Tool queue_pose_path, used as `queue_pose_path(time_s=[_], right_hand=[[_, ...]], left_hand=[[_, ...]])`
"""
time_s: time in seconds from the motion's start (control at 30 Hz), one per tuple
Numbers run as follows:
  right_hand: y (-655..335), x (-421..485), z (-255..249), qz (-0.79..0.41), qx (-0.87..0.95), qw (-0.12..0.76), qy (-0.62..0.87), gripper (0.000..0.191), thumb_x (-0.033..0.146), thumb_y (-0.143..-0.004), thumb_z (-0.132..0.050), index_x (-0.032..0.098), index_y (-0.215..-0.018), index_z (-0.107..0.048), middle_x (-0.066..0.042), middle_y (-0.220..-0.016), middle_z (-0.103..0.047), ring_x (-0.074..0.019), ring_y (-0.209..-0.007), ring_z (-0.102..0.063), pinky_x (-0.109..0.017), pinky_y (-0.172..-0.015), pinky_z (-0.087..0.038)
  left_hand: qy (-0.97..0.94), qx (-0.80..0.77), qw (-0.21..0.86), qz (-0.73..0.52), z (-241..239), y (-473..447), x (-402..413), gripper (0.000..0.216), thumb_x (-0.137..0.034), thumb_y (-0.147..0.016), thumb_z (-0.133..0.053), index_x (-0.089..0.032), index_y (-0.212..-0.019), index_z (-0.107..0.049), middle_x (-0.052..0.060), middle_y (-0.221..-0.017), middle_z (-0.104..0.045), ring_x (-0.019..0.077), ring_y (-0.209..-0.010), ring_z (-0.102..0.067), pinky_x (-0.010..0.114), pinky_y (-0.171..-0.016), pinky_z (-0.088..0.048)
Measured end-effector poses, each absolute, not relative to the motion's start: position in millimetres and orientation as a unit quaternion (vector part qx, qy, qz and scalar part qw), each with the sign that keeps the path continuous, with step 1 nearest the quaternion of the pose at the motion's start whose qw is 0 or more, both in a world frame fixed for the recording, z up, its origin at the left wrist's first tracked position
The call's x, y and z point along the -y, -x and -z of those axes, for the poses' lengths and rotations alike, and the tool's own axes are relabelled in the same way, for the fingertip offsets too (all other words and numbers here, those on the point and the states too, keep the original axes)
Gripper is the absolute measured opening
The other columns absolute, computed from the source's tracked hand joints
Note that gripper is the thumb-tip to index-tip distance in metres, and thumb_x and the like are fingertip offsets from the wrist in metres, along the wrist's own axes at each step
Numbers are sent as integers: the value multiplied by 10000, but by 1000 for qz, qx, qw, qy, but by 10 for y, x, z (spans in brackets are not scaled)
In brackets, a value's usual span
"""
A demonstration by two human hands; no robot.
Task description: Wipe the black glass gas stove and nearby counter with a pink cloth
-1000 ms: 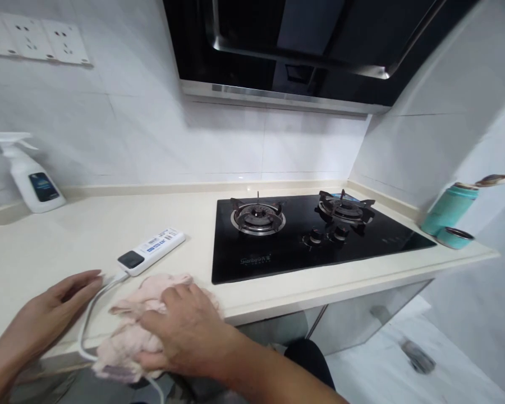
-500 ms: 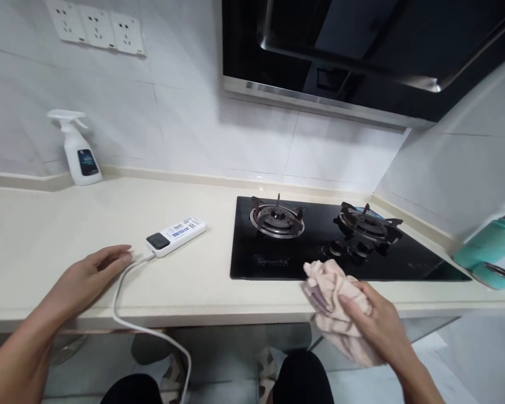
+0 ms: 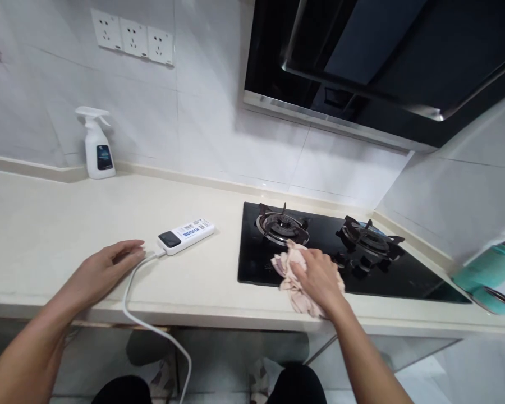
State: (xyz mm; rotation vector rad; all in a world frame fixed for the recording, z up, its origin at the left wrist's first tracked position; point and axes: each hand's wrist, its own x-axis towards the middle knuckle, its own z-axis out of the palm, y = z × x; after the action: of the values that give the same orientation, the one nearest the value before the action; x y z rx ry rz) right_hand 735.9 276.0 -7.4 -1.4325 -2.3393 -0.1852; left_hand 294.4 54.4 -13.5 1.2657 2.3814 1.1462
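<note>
My right hand (image 3: 317, 275) grips a crumpled pale pink cloth (image 3: 301, 297), pressed onto the front of the black gas stove (image 3: 252, 258), below its left burner (image 3: 283, 224). Part of the cloth hangs over the stove's front edge onto the counter. My left hand (image 3: 105, 275) rests on the counter (image 3: 210, 286) with loosely extended fingers and holds nothing. Its fingertips are close to the plug of a white cable (image 3: 130, 297). That cable runs into a white power bank (image 3: 187, 235) with a dark display end, lying flat.
A white spray bottle (image 3: 99, 148) stands against the back wall at left, below wall sockets (image 3: 134, 39). The black range hood (image 3: 362, 73) overhangs the stove. A teal container (image 3: 486, 269) sits at the far right. The cable droops over the counter's front edge.
My right hand has brought the cloth from in front of the counter edge up and left onto the stove. My left hand stays on the counter. The camera view has shifted and tilted slightly.
</note>
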Motion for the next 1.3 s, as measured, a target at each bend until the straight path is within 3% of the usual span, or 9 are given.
queue_pose_path(time_s=[0.23,0.37,0.5,0.7,0.83,1.1,1.3], right_hand=[[-6287,-2148,-67,-40,937,175,299,470,559,-993,-567,321,-1394,-627,-105,-1509,-504,-338,-1348,-432,-558,-1098,-325],[-5800,-1767,-68,-45,973,180,137,416,578,-1010,-543,310,-1306,-660,-50,-1451,-546,-272,-1270,-461,-496,-1077,-363],[-5711,-1540,-53,-13,977,198,82,379,554,-1020,-539,260,-1222,-668,-44,-1267,-622,-257,-1175,-477,-478,-1030,-387],[-6321,-1553,52,-36,969,227,89,340,542,-968,-651,251,-1143,-639,-33,-1212,-629,-244,-1100,-490,-429,-936,-395],[-7013,-1734,145,-92,942,259,193,250,397,-916,-735,310,-1140,-664,-13,-1224,-629,-240,-1059,-512,-413,-903,-384],[-7958,-2217,276,-121,899,293,302,168,392,-1003,-574,269,-1082,-657,-48,-1138,-636,-250,-1049,-568,-428,-936,-431],[-7894,-2262,291,-142,884,307,323,192,419,-1000,-547,264,-1008,-660,-39,-1061,-638,-248,-1005,-573,-416,-904,-438]], left_hand=[[-414,-820,106,-381,232,-2782,-579,716,-742,-806,-595,-236,-1308,-663,43,-1365,-696,309,-1301,-609,467,-1229,-365],[-413,-820,105,-382,221,-2767,-588,743,-733,-792,-596,-207,-1313,-655,67,-1358,-701,317,-1287,-619,469,-1218,-384],[-415,-823,101,-375,219,-2756,-592,741,-731,-786,-603,-208,-1308,-657,79,-1335,-712,323,-1269,-630,476,-1208,-392],[-416,-824,93,-373,163,-2803,-576,737,-739,-790,-599,-190,-1274,-683,104,-1325,-716,342,-1267,-632,480,-1201,-403],[-427,-818,98,-374,68,-2941,-527,750,-743,-813,-574,-179,-1299,-662,115,-1361,-691,336,-1299,-609,438,-1182,-422],[-430,-833,58,-344,-21,-3264,-814,1003,-750,-762,-620,-245,-1582,-339,158,-1470,-585,365,-1310,-589,500,-1094,-465],[-486,-855,-13,-183,-174,-3503,-1331,927,-609,-814,-602,-233,-1606,-298,182,-1452,-586,407,-1320,-552,552,-1078,-421]])
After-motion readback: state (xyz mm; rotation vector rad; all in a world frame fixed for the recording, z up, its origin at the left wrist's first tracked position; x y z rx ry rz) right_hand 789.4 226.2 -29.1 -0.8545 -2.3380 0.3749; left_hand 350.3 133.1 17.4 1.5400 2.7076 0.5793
